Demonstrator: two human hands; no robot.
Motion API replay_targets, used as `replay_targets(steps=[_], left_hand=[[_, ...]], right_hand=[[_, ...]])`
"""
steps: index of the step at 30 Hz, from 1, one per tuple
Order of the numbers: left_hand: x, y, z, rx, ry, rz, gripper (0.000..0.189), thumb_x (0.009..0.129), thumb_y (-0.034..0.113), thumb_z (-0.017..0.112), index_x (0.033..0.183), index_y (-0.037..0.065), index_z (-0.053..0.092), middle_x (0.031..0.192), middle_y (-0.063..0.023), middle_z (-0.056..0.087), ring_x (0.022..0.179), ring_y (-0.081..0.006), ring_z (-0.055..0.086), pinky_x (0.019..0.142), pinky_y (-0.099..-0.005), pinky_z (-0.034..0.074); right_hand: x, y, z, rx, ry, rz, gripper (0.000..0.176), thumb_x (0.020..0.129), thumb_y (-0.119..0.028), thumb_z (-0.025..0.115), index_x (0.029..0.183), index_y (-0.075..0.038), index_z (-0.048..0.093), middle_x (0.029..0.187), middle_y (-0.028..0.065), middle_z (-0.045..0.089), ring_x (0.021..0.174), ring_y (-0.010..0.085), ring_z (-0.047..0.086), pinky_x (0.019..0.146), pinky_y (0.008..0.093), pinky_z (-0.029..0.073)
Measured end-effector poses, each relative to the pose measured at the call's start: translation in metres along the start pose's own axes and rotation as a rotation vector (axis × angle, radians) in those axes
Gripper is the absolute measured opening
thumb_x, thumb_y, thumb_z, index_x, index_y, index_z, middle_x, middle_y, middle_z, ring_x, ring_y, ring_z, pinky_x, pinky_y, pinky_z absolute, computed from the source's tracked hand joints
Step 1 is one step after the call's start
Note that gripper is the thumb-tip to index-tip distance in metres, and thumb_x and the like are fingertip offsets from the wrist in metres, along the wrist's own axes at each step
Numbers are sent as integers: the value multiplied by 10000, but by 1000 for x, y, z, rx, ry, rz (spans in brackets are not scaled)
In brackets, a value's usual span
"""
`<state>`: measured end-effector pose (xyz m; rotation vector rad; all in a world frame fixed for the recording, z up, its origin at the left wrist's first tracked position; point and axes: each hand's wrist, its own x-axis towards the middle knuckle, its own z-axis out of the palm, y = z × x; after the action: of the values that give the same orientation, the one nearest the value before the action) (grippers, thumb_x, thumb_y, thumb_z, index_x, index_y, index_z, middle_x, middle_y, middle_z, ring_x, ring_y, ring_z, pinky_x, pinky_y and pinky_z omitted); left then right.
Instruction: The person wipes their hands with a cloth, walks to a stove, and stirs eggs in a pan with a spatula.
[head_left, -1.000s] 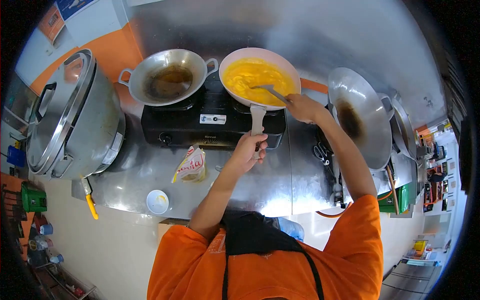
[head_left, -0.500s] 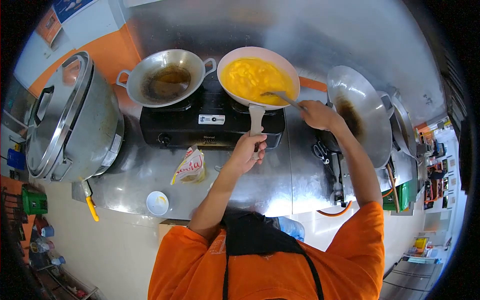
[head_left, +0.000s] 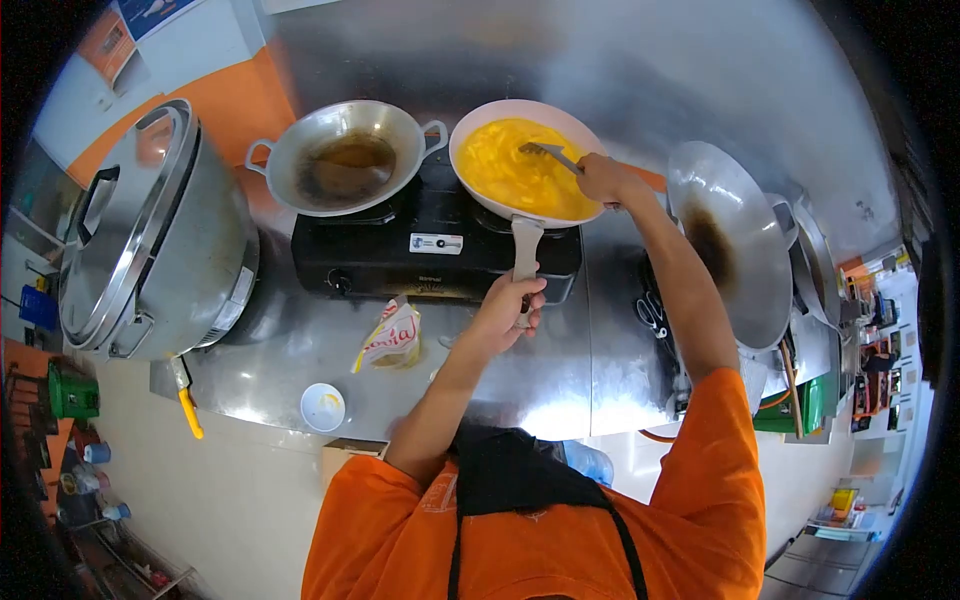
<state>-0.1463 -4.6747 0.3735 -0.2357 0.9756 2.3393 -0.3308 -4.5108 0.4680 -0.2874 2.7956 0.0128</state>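
Observation:
A pale pink frying pan (head_left: 583,130) holding yellow egg mixture (head_left: 510,172) sits on the right burner of a black gas stove (head_left: 375,262). My left hand (head_left: 508,308) is wrapped round the pan's light handle (head_left: 527,245). Above the pan's right side, my right hand (head_left: 612,182) grips a grey spatula (head_left: 552,153), whose slotted head touches the egg near the middle. On the left burner stands a metal wok (head_left: 350,165) with a little brown oil in its bottom.
A large rice cooker (head_left: 190,250) stands at the left, with a yellow-handled knife (head_left: 190,412) at the counter's edge below it. An oil pouch (head_left: 392,338) and small white bowl (head_left: 323,407) lie in front. At the right are a big wok (head_left: 750,230) and scissors (head_left: 650,314).
My right hand and the spatula have moved up and left, farther over the pan. The egg's surface has shifted. My left hand still holds the handle; the whole view has shifted slightly.

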Motion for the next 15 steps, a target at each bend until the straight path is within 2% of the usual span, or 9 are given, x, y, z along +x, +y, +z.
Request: replay_targets(steps=[2,4,6,8,10,12,15], left_hand=[[0,1,0,1,8,-5,452,806,172,561,1209,118,363,605,6,472,443,-126,466,378,-278,356],[-1,3,1,-6,6,-6,447,805,171,562,1203,122,366,604,7,473,442,-125,466,377,-277,358],[-2,1,1,-17,3,-9,433,804,170,563,1191,126,373,604,7,473,441,-125,466,375,-277,360],[1,0,-1,-28,-7,-5,412,804,168,564,1172,131,382,604,7,473,438,-125,466,373,-278,361],[-1,1,0,-37,1,5,388,805,165,563,1152,134,390,605,7,474,437,-124,466,370,-280,361],[-1,0,1,-42,6,4,371,806,164,562,1137,138,396,606,7,474,436,-124,467,367,-281,358],[2,-1,-1,-48,1,-2,362,807,165,561,1131,142,400,607,8,473,436,-124,466,364,-284,351]], right_hand=[[7,-4,-3,64,-1,42,357,804,-164,418,1073,16,568,692,175,606,486,240,581,414,340,449],[29,13,6,-56,76,-82,366,811,-187,436,1095,6,564,689,164,605,476,231,570,409,334,438],[27,20,5,-35,130,-97,376,818,-214,457,1114,-5,561,688,152,604,464,221,555,404,327,426],[-5,13,-18,123,174,-3,389,823,-245,482,1129,-18,559,688,137,602,449,209,537,399,319,412],[-30,19,-24,161,282,-76,368,824,-253,458,1039,18,583,836,205,609,682,326,582,593,396,459],[-60,18,-36,180,276,-102,370,828,-255,452,1005,41,585,912,227,617,790,370,606,684,430,481],[-101,18,-40,287,205,-55,362,846,-252,473,1025,49,564,863,181,622,704,306,600,616,400,471]])
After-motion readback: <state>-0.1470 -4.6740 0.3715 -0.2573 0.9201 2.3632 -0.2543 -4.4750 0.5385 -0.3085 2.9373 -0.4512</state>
